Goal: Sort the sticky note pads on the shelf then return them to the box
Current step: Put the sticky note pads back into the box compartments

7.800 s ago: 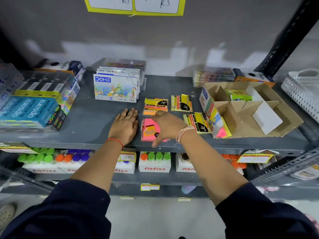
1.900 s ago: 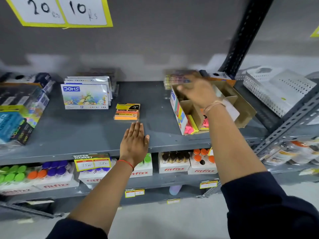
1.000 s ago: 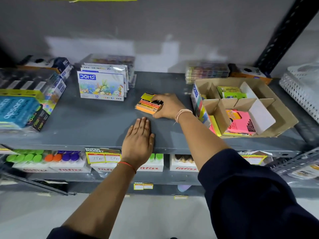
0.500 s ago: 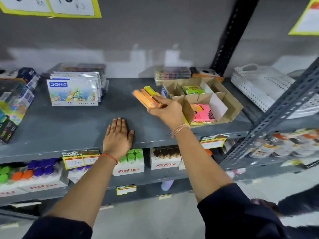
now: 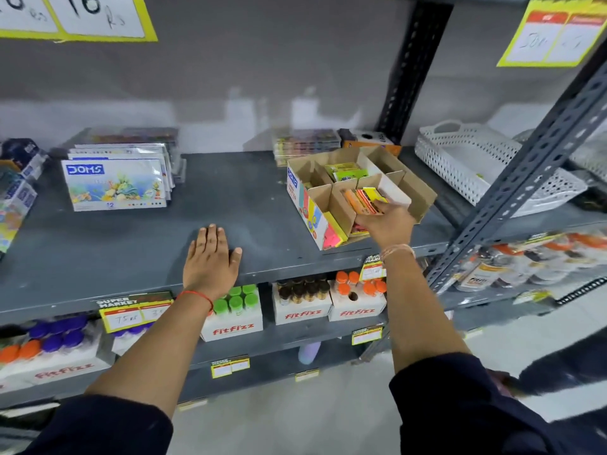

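The left hand (image 5: 210, 257) was laid flat, fingers spread, on the smooth grey metal shelf (image 5: 131, 244). A thin stack of orange-and-yellow sticky note pads (image 5: 364, 200) was gripped by the right hand (image 5: 386, 224), tilted above the front compartment of the open brown cardboard divider box (image 5: 417, 188).

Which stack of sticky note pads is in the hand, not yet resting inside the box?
The orange and yellow stack, gripped in the right hand above the box. The green pads already lie in a rear compartment.
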A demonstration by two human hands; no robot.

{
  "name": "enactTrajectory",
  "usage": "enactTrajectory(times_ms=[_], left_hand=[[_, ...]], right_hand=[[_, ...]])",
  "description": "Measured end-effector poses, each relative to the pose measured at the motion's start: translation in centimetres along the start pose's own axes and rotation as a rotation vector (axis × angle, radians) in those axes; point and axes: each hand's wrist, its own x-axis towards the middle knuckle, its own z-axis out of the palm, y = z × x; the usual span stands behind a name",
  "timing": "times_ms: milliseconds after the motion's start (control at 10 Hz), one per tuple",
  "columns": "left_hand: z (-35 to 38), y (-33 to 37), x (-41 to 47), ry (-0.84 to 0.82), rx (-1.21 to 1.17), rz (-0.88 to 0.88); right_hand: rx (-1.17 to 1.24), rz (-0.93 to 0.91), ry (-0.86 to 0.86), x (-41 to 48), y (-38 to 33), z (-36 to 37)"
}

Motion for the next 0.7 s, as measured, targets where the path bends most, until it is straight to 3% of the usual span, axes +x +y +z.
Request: enactTrajectory(times_ms=[200, 400, 500, 700], left_hand=[[0.1, -0.1, 0.0, 0.015, -0.009, 0.005], [0.1, -0.1, 0.1, 0.005, 0.008, -0.002], [0.1, 0.0, 0.2, -0.006, 0.019, -0.01], [0.1, -0.1, 0.2, -0.003, 0.014, -0.006]], right_hand=[[-0.064, -0.099, 0.009, -0.4, -0.3, 1.4], [-0.398, -0.206, 0.02, -0.4, -0.1, 2.7], [-0.539, -0.179, -0.061, 0.1, 0.0, 2.9], [-0.588, -0.075, -0.128, -0.3, -0.3, 2.7]])
